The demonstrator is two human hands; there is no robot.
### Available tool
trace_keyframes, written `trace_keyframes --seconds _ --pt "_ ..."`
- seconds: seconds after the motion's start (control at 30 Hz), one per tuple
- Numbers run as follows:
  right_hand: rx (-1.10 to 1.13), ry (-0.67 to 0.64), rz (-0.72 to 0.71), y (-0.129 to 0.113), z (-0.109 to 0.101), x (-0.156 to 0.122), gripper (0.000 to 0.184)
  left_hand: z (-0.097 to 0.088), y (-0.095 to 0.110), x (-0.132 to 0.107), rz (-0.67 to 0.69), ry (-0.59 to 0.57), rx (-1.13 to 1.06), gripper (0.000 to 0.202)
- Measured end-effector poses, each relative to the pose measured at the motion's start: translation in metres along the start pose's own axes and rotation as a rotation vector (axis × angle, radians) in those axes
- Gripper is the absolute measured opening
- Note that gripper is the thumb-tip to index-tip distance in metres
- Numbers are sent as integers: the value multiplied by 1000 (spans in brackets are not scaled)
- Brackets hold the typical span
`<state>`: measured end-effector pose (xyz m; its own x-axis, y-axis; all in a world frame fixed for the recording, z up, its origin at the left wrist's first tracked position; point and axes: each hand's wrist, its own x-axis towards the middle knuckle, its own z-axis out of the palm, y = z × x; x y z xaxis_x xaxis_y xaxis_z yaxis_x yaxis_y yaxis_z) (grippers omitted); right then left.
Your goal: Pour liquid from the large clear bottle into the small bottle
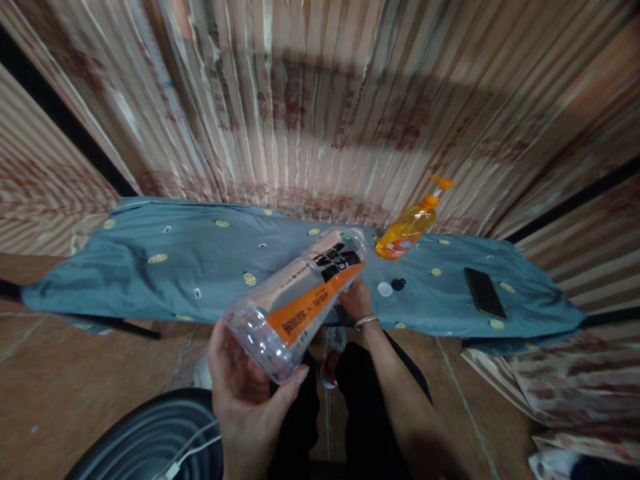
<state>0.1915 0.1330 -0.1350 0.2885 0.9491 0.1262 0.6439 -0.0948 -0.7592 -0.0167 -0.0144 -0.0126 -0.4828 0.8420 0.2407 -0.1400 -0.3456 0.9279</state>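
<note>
Bottle (310, 293), clear plastic with one orange-and-black label, one of two bottles here, lies tilted over the table's near edge; the left hand (245, 400) clasps its base between thumb and fingers. The right hand (356, 300), one bracelet (367, 321) at its wrist, is at the other end, fingers mostly hidden behind the plastic, so I cannot tell how they close. One amber pump bottle (406, 230) stands on the teal cloth (200, 240) just past that end; nearer are one white disc (385, 289) and one small black piece (399, 285), side by side, then one dark phone (485, 293) farther right. Striped sheeting (300, 100) walls off the far side, and one ribbed black round object (150, 440) sits low at left, a white cable (195, 448) across it
</note>
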Motion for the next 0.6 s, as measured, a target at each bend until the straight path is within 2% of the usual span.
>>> trace_keyframes --seconds 0.2,0.6 --pt "-17 12 -32 4 2 1 42 0 -4 -2 -24 38 10 92" --pt "-14 5 -27 2 1 0 43 0 -3 -2 -27 36 32 91"
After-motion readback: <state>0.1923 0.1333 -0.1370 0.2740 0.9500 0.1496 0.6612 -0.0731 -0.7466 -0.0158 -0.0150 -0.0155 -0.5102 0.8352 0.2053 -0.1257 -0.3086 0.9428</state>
